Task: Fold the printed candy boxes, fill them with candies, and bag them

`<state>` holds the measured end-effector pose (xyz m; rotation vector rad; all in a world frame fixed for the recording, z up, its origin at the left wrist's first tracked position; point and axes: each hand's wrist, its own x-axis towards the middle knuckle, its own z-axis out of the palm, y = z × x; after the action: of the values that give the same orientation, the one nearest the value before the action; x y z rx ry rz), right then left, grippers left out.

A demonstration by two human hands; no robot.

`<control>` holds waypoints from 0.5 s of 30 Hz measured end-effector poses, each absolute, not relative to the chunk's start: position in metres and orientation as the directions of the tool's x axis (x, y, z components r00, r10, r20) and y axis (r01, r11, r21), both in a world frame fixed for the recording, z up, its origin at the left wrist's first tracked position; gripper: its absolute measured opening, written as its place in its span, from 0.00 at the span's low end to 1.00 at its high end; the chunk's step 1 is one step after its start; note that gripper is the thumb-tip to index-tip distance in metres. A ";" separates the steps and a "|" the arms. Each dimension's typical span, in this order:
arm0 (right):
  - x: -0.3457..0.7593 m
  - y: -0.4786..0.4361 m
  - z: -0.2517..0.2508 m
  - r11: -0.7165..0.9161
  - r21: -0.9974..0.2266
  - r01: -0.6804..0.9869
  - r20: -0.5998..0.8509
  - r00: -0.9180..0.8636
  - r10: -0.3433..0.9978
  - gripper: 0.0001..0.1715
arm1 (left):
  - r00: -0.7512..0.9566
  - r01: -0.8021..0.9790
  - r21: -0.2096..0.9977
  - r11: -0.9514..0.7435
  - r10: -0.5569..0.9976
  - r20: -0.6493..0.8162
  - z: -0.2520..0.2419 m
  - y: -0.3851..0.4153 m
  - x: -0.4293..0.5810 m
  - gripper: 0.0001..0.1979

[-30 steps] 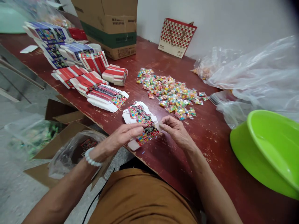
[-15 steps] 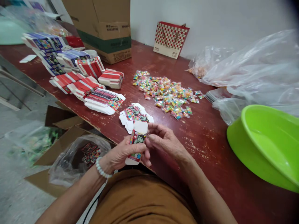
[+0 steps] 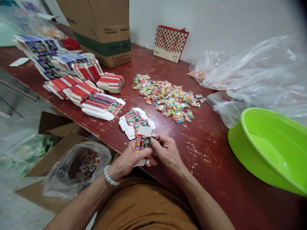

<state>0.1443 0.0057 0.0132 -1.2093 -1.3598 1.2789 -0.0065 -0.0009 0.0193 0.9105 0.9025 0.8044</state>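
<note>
Between my two hands is a small printed cardboard box (image 3: 143, 141), red and black, with its white end flap standing up. My left hand (image 3: 130, 156) is closed round its lower part, thumb across the front. On the right side, my right hand (image 3: 166, 149) pinches the box's edge between thumb and fingers. Just beyond lies a loose pile of flat printed cartons (image 3: 136, 119) with white flaps. Farther off on the red table (image 3: 203, 143) is a heap of small wrapped candies (image 3: 168, 97). The fingers behind the box are partly hidden.
Stacks of red cartons (image 3: 81, 91) and blue cartons (image 3: 45, 48) stand at the left, by a large cardboard box (image 3: 103, 35). A green basin (image 3: 263, 150) and plastic bags (image 3: 254, 76) are right. Below the table edge, an open carton holds a lined bag (image 3: 79, 163).
The box in my hands has gone from looking flat to opened out, showing a side panel. My right hand has closed onto its right edge. The whole view has shifted slightly.
</note>
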 end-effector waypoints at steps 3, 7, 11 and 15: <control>0.149 0.009 0.012 0.004 -0.987 0.163 -0.003 -0.045 0.999 0.16 | 0.289 -0.143 0.956 0.254 0.935 -0.205 0.012 -0.001 -0.011 0.17; 0.153 0.010 0.008 0.016 -0.988 0.156 0.003 -0.086 0.996 0.13 | 0.065 -0.135 0.987 0.092 0.994 -0.084 0.000 -0.005 -0.013 0.27; 0.145 0.004 0.001 0.026 -0.999 -0.041 0.027 -0.028 0.999 0.21 | 0.033 -0.116 0.993 0.030 0.999 -0.027 -0.002 -0.011 -0.012 0.35; 0.140 0.001 -0.002 0.066 -0.988 -0.137 0.067 -0.003 0.998 0.17 | 0.114 -0.118 0.990 0.073 0.992 -0.059 0.003 -0.010 -0.016 0.27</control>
<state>0.1399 0.0009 -0.0022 -1.0560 -1.1441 1.2276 -0.0160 -0.0096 0.0034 1.1215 1.0698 1.1357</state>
